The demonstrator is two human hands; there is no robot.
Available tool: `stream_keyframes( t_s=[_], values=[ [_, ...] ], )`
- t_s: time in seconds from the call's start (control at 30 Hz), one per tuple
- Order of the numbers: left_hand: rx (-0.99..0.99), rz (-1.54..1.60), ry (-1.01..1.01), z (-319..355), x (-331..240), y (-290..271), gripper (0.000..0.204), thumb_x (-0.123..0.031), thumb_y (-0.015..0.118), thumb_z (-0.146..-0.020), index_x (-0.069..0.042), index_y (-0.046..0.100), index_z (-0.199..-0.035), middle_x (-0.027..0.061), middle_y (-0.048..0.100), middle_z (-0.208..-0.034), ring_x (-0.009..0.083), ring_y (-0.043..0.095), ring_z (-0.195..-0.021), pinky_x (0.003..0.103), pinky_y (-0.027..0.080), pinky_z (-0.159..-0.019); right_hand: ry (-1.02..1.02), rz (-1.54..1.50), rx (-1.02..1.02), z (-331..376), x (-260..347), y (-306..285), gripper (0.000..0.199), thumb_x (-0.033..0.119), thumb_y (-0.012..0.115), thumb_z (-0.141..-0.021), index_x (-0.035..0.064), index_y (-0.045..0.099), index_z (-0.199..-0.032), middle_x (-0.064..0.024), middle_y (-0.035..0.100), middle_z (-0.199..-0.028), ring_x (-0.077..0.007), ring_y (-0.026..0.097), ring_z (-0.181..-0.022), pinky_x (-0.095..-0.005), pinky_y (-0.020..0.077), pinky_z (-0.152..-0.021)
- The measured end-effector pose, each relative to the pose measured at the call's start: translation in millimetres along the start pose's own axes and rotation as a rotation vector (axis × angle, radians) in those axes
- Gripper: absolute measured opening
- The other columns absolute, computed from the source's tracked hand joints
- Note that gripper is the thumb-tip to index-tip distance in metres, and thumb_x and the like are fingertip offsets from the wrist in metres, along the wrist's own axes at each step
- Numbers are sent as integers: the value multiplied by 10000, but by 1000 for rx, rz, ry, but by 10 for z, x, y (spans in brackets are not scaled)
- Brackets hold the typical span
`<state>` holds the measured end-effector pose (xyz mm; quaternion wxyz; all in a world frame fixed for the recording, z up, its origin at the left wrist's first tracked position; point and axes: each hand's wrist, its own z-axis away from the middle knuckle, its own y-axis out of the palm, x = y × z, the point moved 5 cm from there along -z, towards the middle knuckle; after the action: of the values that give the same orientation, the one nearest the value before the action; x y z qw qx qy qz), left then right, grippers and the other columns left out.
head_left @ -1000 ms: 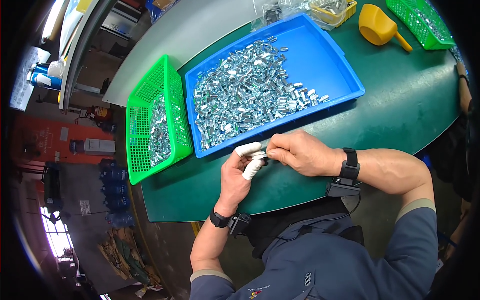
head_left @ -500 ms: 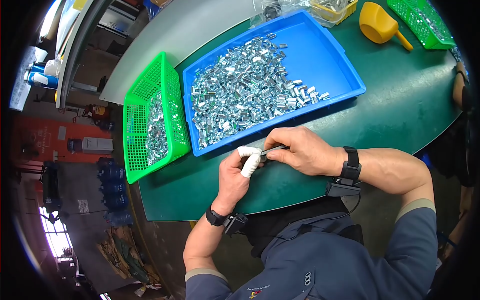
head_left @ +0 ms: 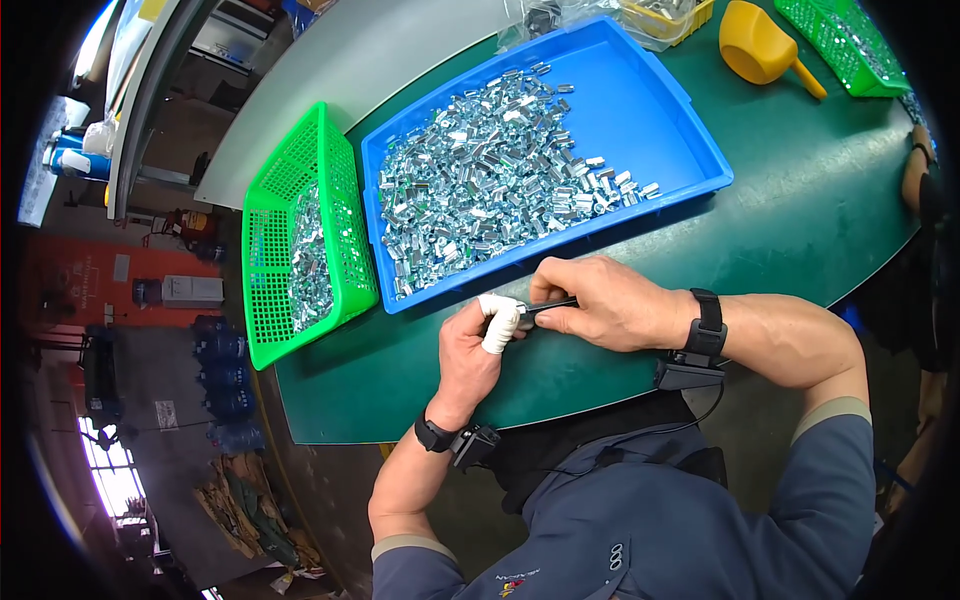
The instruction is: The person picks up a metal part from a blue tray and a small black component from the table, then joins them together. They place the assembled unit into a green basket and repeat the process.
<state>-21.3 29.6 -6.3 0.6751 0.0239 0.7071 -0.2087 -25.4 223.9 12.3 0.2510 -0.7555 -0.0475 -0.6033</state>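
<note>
My left hand is closed in a pinch, with white covers on its thumb and forefinger. A small metal piece shows partly at those fingertips; its shape is mostly hidden. Thumb and fingers of my right hand are closed on a slim dark rod-shaped tool, whose tip meets the piece at my left fingertips. Both hands are just in front of a blue tray. Many short silvery hex-shaped metal pieces are heaped over the tray's left and middle.
Left of the tray stands a green mesh basket partly filled with similar pieces. A yellow scoop, another green basket and a yellow bin with clear plastic lie toward the back right. The green tabletop has a curved edge.
The dark tool has tilted slightly at my left fingertips, and the right fingers have shifted a little on it. My left fingers have turned slightly; both hands stay in place.
</note>
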Motion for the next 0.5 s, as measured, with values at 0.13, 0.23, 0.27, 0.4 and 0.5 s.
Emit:
stream_keyframes(
  t_s=[0.13, 0.23, 0.27, 0.4, 0.5],
  values=[
    [-3, -3, 4, -5, 7, 10, 156, -164, 693, -997, -9, 700, -981, 49, 717, -856, 116, 689, -738, 255, 539, -674, 127, 29, 221, -38, -44, 7, 243, 242, 631, -981, 9, 659, -918, -162, 690, -799, -354, 680, -774, -453, 513, -705],
    [2, -7, 4, -3, -2, 8, 163, -174, 680, -1009, -13, 698, -988, 40, 711, -862, 107, 676, -745, 252, 535, -684, 97, -62, 114, -15, -11, 5, 242, 252, 638, -979, 12, 660, -956, -158, 695, -802, -346, 680, -771, -451, 512, -700],
    [9, -8, -3, -2, -1, 11, 172, -184, 668, -1022, -17, 697, -995, 31, 705, -869, 99, 663, -751, 248, 531, -694, 83, -108, 59, -13, -6, -16, 244, 256, 641, -977, 13, 660, -976, -156, 698, -804, -341, 680, -770, -450, 512, -697],
    [10, -17, -18, 23, 13, 16, 181, -197, 656, -1035, -23, 697, -1006, 23, 701, -880, 88, 650, -760, 246, 529, -706, 115, 52, 193, -19, -62, 15, 212, 188, 682, -975, 0, 636, -1060, -128, 686, -813, -246, 664, -741, -377, 515, -692],
    [-3, -9, -17, 28, 23, 13, 172, -187, 667, -1023, -20, 698, -1001, 33, 709, -874, 99, 665, -756, 253, 537, -699, 106, -23, 137, -6, -25, 7, 205, 189, 680, -975, 0, 639, -1045, -125, 688, -812, -244, 665, -740, -375, 515, -693]
  ],
)
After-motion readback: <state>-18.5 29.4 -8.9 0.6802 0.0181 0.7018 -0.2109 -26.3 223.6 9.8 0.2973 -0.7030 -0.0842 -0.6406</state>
